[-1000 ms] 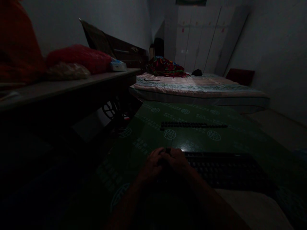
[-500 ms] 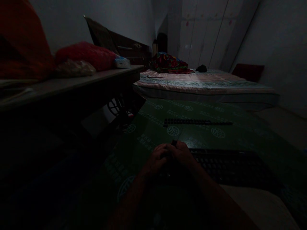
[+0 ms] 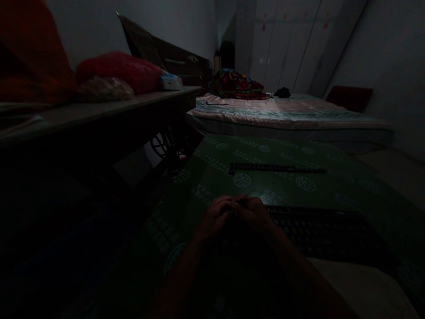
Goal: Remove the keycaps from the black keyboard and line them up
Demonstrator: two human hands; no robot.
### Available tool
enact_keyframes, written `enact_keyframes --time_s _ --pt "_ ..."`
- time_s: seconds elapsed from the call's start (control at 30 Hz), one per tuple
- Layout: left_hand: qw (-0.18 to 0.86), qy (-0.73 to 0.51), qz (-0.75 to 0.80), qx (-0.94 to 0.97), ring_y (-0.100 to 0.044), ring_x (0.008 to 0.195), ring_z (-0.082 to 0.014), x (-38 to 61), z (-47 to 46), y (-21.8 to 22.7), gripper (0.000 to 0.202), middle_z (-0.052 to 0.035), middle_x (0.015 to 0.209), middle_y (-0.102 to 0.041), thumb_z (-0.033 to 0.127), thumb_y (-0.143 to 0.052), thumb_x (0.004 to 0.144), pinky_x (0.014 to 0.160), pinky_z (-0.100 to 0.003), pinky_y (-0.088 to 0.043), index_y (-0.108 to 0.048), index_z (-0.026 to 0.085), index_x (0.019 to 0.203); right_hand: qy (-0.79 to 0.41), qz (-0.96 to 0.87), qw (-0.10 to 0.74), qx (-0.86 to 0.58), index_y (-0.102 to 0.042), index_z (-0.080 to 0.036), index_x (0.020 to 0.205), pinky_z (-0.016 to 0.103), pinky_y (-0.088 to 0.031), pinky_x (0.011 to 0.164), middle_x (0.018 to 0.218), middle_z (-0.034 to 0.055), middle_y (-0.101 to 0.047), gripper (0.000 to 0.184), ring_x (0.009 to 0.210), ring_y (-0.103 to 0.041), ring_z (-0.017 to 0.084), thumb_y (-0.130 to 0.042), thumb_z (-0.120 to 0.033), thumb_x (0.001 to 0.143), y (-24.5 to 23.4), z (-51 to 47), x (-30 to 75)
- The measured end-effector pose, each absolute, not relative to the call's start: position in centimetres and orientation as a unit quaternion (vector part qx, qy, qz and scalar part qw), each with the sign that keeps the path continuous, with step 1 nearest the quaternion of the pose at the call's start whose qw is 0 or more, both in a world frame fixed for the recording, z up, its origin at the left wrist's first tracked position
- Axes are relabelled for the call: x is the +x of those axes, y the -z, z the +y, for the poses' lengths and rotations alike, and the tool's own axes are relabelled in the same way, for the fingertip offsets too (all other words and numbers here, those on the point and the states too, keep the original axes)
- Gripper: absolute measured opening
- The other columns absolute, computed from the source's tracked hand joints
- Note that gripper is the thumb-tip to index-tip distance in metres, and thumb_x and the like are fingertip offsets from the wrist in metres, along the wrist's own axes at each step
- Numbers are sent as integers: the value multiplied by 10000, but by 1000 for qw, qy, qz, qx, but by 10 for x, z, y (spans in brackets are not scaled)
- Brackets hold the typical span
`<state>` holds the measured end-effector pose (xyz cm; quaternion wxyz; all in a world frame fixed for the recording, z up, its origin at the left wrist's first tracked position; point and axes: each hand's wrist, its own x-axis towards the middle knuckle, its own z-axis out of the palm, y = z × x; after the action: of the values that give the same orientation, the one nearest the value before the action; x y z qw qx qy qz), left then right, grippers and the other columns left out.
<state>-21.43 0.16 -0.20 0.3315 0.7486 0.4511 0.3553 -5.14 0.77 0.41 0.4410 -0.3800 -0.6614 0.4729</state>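
Observation:
A dark keyboard [image 3: 327,228] lies on the green board [image 3: 212,170], its left end hidden under my hands. My left hand [image 3: 215,217] is closed, its curled fingers meeting those of the right over the keyboard's left part. My right hand [image 3: 254,215] is closed too, fingers bent inward. Thin dark strands [image 3: 254,193] stick out just beyond the right fingers; what they belong to is too dark to tell. Farther off, small black keycaps [image 3: 265,167] stand lined up in rows on the board.
To the left runs a long table [image 3: 149,100] bearing a red bag [image 3: 119,71], a clear plastic bag and a small box [image 3: 171,82]. A bed [image 3: 299,113] with a patterned blanket [image 3: 237,84] stands beyond the board. Pale cloth [image 3: 358,283] shows at lower right.
The small dark piece that poked up between my fingertips is no longer visible there. Both hands stay together over the keyboard. The view has shifted slightly.

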Motion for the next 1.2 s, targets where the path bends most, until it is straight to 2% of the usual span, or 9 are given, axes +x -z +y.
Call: enact_keyframes --time_s 0.17,0.33,0.47,0.63,0.7,0.77,0.83,1.0,1.2 --pt "348 -379 496 699 -586 900 -192 -211 -3 -5 184 -28 923 -656 253 -515 750 843 -304 -437 -635 196 877 -491 -633 469 -372 -634 -159 759 213 -445 581 673 3 -621 211 613 -565 113 -573 -361 754 -2 6 -55" --pt "387 -436 531 615 -600 847 -190 -207 -5 -9 190 -19 871 -665 265 -604 672 772 -278 -460 -625 188 845 -470 -608 509 -387 -623 -156 725 220 -439 554 633 8 -603 220 581 -550 117 -566 -366 757 -7 3 -54" --pt "423 -475 561 531 -588 705 -155 -206 -6 -13 200 9 720 -626 286 -664 611 628 -232 -453 -599 178 767 -401 -608 524 -442 -617 -153 701 232 -421 547 597 11 -578 317 575 -537 132 -489 -425 800 -15 3 -47" --pt "476 -498 548 475 -514 550 -97 -209 -4 -17 246 54 585 -540 314 -716 546 527 -191 -389 -556 164 658 -217 -699 483 -480 -619 -169 743 271 -424 667 734 49 -615 289 708 -562 165 -428 -361 844 -23 5 -38" --pt "500 -505 531 462 -500 528 -88 -210 -4 -17 253 59 560 -527 314 -723 532 517 -186 -377 -546 159 626 -179 -724 474 -467 -621 -170 834 287 -431 699 791 69 -635 251 744 -576 174 -410 -306 851 -24 4 -38" --pt "520 -509 519 448 -495 516 -85 -210 -3 -16 259 60 544 -521 318 -725 525 510 -185 -372 -539 154 603 -181 -743 464 -447 -610 -163 954 289 -442 694 831 83 -654 260 752 -595 177 -393 -261 852 -25 2 -40" --pt "542 -509 506 437 -494 511 -85 -210 -3 -14 269 58 539 -524 325 -728 521 503 -185 -370 -539 151 600 -195 -764 438 -432 -606 -162 999 282 -448 671 842 87 -667 276 741 -610 177 -391 -237 844 -25 -1 -43" --pt "591 -518 467 405 -498 497 -82 -209 -4 -7 279 52 543 -540 334 -735 531 500 -192 -380 -543 148 611 -229 -800 343 -436 -636 -195 918 252 -433 580 764 51 -679 221 646 -619 168 -445 -252 823 -26 -9 -54" --pt "611 -522 451 387 -514 490 -88 -209 -5 -5 270 41 543 -563 328 -739 534 493 -199 -385 -558 145 615 -213 -795 312 -475 -658 -218 907 242 -429 579 779 39 -693 194 664 -630 170 -514 -231 776 -27 -3 -60"
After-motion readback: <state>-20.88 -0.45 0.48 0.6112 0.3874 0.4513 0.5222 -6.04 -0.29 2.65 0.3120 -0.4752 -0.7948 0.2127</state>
